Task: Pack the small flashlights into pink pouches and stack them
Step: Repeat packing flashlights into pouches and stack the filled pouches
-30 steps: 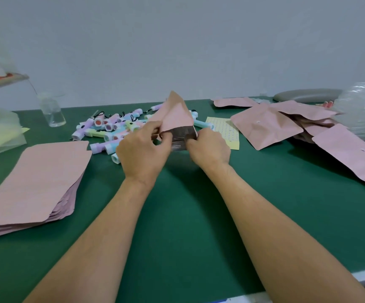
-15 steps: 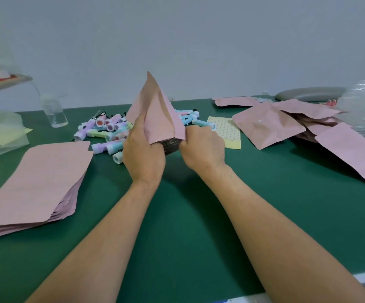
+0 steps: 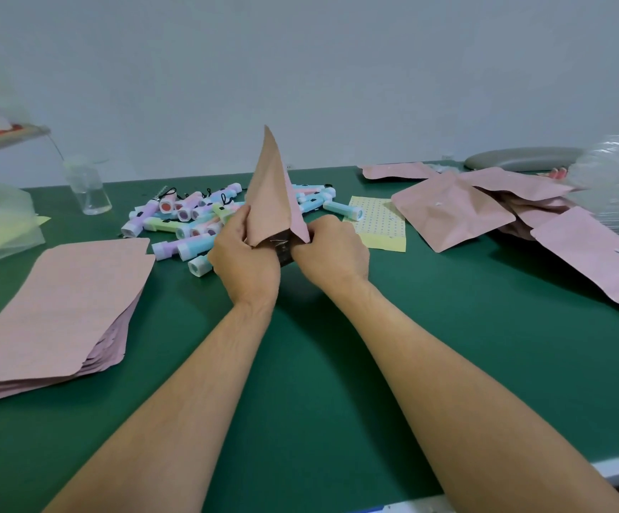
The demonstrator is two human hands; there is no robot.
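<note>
Pink upright pouch [image 3: 271, 201] blocks part of the flashlight pile [image 3: 188, 221].

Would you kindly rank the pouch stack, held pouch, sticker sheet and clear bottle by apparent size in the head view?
1. Pouch stack, though nearest the camera.
2. Held pouch.
3. Sticker sheet and clear bottle look about alike.

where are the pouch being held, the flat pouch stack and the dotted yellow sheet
held pink pouch [image 3: 271, 201]: head view, middle of its upright pink face.
flat pouch stack [image 3: 59, 305]: head view, middle of the top pouch.
dotted yellow sheet [image 3: 379, 224]: head view, middle of its dotted area.
</note>
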